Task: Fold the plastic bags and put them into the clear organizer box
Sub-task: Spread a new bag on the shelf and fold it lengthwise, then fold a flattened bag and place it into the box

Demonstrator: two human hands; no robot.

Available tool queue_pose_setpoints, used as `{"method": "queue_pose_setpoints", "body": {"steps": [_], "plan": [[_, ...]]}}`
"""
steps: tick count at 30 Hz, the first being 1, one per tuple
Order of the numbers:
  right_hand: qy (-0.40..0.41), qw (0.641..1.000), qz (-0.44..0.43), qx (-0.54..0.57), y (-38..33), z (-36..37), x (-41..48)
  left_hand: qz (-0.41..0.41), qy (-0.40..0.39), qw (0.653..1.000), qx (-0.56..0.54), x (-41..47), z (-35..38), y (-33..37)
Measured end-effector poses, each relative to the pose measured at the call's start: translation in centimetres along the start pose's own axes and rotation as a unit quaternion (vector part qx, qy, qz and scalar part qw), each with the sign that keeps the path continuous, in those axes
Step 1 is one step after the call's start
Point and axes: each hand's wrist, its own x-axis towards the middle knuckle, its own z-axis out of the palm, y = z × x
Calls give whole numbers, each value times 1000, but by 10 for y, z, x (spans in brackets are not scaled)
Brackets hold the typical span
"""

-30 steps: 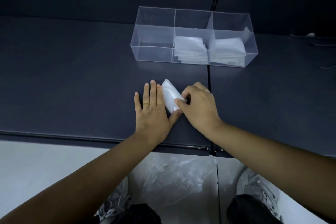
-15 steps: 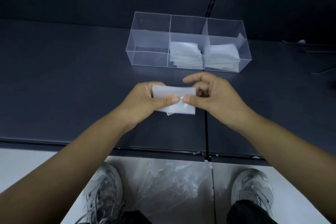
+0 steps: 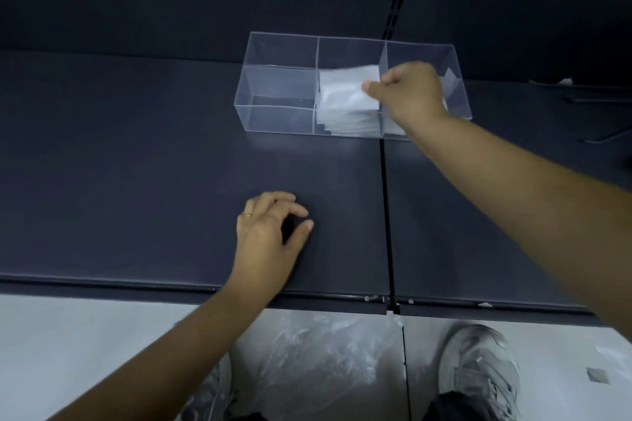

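Note:
A clear organizer box (image 3: 273,120) with three compartments stands at the back of the dark shelf. My right hand (image 3: 407,96) reaches over it and pinches a folded white plastic bag (image 3: 345,89), holding it above the stack of folded bags (image 3: 345,125) in the middle compartment. More folded bags lie in the right compartment, mostly hidden by my right hand. The left compartment holds nothing. My left hand (image 3: 270,236) rests on the shelf near its front edge, fingers loosely curled, holding nothing.
The dark shelf (image 3: 136,181) has a seam (image 3: 386,215) running front to back. Crumpled clear plastic bags (image 3: 318,362) lie on the floor between my shoes (image 3: 478,372). Thin dark hooks (image 3: 602,138) lie at the far right.
My right hand carried the folded bag from in front of me to over the box's middle compartment. My left hand let go of it and dropped to the shelf.

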Motion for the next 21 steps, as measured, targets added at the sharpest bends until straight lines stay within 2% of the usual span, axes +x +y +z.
{"method": "queue_pose_setpoints", "body": {"steps": [4,7,9,10,12,14,17,21], "plan": [[9,982,-4,-191,11,12,10,41,-20,996,74,-13,6,-4],[57,978,-33,-197,11,8,8,61,-27,991,112,-16,5,-1],[105,972,-121,-170,7,4,4,75,-27,987,137,-17,5,-1],[92,966,-179,-165,4,3,1,80,-25,986,144,-17,5,-1],[-23,941,-271,-201,4,5,-6,85,-21,985,149,-18,6,-1],[-140,907,-289,-273,8,10,-14,89,-18,984,154,-17,6,-1],[-123,882,-287,-352,15,13,-12,94,-19,983,158,-18,6,-1],[-125,898,-266,-329,14,9,-12,99,-21,981,165,-16,7,-2]]}}
